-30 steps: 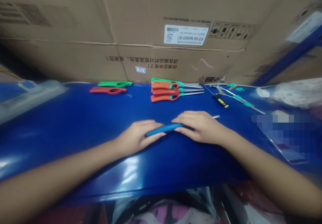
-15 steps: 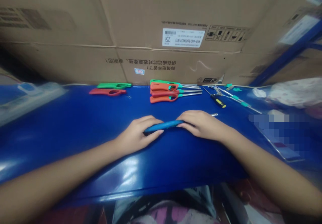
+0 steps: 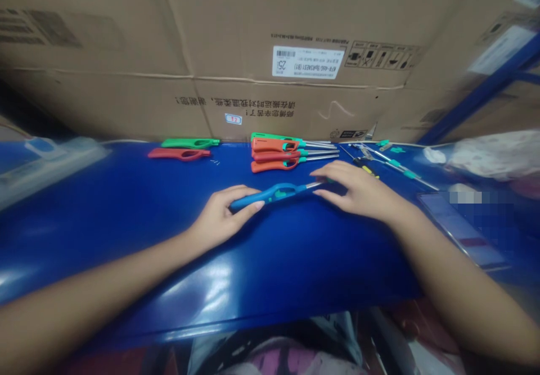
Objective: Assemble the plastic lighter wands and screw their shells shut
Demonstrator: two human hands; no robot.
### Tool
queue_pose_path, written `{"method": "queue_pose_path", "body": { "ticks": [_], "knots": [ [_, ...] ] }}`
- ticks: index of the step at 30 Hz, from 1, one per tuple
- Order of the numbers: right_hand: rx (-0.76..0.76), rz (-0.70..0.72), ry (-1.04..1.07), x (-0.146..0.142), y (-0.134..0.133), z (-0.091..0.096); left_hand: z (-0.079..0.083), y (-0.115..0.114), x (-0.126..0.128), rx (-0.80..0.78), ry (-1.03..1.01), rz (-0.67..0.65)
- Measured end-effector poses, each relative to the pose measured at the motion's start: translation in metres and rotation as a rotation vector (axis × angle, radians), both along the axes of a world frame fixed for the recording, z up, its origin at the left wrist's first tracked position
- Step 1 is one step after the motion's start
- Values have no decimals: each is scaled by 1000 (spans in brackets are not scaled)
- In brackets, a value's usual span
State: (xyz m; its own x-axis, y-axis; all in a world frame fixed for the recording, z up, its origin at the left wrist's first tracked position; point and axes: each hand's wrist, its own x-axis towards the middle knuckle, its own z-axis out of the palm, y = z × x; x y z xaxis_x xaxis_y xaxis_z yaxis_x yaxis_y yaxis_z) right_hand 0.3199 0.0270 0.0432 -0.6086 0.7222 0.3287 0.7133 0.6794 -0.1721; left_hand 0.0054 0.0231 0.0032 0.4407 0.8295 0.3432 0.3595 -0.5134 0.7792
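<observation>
My left hand [image 3: 225, 209] is closed round the rear of the blue handle of a long-necked lighter [image 3: 248, 199], thumb along its near side. The lighter's green trigger shows in the loop, and its metal tube [image 3: 313, 185] points right. My right hand [image 3: 354, 189] is at the tube's tip, thumb and fingers apart on either side of it; whether they touch it I cannot tell. The tip is partly hidden there. Just behind my right hand lies a black and yellow screwdriver [image 3: 368, 170], partly covered.
Several lighters [image 3: 274, 154] with metal tubes lie stacked at the back. Left of them are a green handle [image 3: 185, 143] and a red handle [image 3: 169, 154]. Loose metal tubes with green parts [image 3: 400, 168] lie right. A phone [image 3: 464, 234] sits at the right; a large cardboard box [image 3: 236, 37] stands behind.
My right hand has slid off the blue handle to the right and its fingers have spread. The lighter's loop and metal tube now show. My left hand has shifted slightly left, still holding the handle.
</observation>
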Motion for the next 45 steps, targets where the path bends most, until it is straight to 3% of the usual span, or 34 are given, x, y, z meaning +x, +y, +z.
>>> {"method": "queue_pose_path", "body": {
  "ticks": [4, 8, 15, 23, 26, 33, 41, 45],
  "knots": [
    [80, -75, -19, 12, 8, 1, 0, 2, -2, 27, -12, 41],
    [123, -16, -59, 16, 12, 1, 2, 1, -3, 40, 1, 59],
    [108, 163, 10, -18, -2, -10, 3, -5, 1, 36, 18, 25],
    [393, 267, -45, -35, -14, -20, 8, -2, -3, -158, 5, -31],
    [424, 272, -72, -37, -18, -20, 9, -3, -5, -113, -7, -49],
    [298, 311, -53, -41, -21, -26, 6, -10, -6, 209, 19, -149],
    [137, 302, -35, -41, -20, -32, -1, -5, -9, 266, 129, -235],
    [13, 172, -102, -31, -9, -19, -2, 2, -6, 247, 245, -244]
  ]
}}
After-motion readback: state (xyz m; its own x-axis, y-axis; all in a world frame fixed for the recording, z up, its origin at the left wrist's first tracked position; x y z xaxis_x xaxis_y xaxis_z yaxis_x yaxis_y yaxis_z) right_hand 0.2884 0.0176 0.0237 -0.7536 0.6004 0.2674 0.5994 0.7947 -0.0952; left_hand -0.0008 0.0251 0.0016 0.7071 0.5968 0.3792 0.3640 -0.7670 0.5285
